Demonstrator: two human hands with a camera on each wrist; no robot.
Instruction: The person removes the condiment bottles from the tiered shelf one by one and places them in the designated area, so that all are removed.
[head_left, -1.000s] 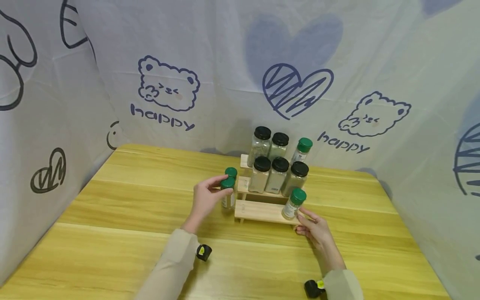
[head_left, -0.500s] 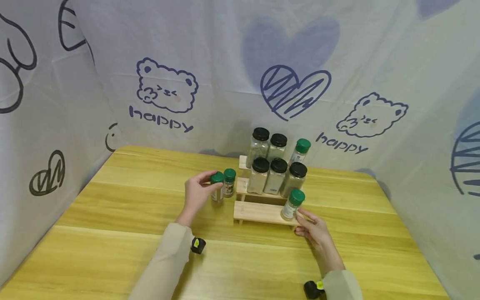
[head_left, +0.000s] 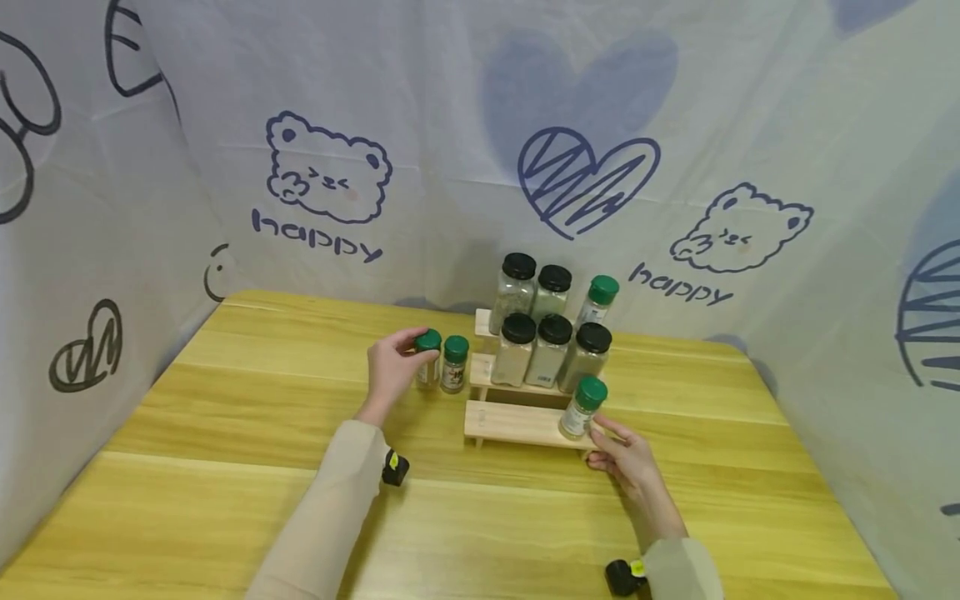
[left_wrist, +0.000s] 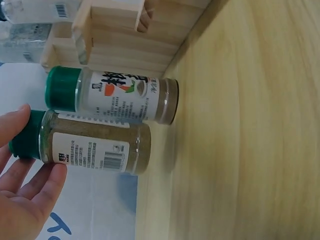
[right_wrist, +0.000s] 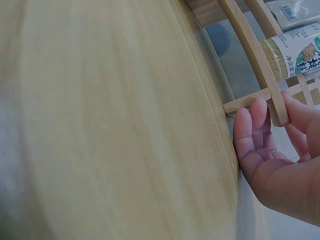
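left hand (head_left: 392,367) curled round a green-capped spice jar (head_left: 427,359), fingers and thumb pinching its cap and shoulder, jar upright on the wooden table (head_left: 225,467) to the left of the stepped wooden rack (head_left: 510,423). just beside it, apart from the hand, a second green-capped jar (head_left: 453,364), label in red and black chinese characters with a small chilli-and-leaf picture, seen in the left wrist view (left_wrist: 117,95). held jar (left_wrist: 90,148) full of brownish powder, white label with a barcode and small print too fine to read.

right hand (head_left: 628,460) at the rack's right end, fingers straight and close together against the lowest step's edge and foot; in the right wrist view (right_wrist: 272,150) fingertips on the wood, pinching nothing. close above them a third green-capped jar (head_left: 582,407) on the bottom step, label with chinese characters and a green leaf motif.

counted: four green-capped jars in all, the fourth (head_left: 597,302) on the top step; five black-capped jars (head_left: 555,351), two on top, three on the middle step. three steps to the rack.

behind, a pale cloth backdrop (head_left: 465,100) printed with two bears, each over the word "happy", and hearts.
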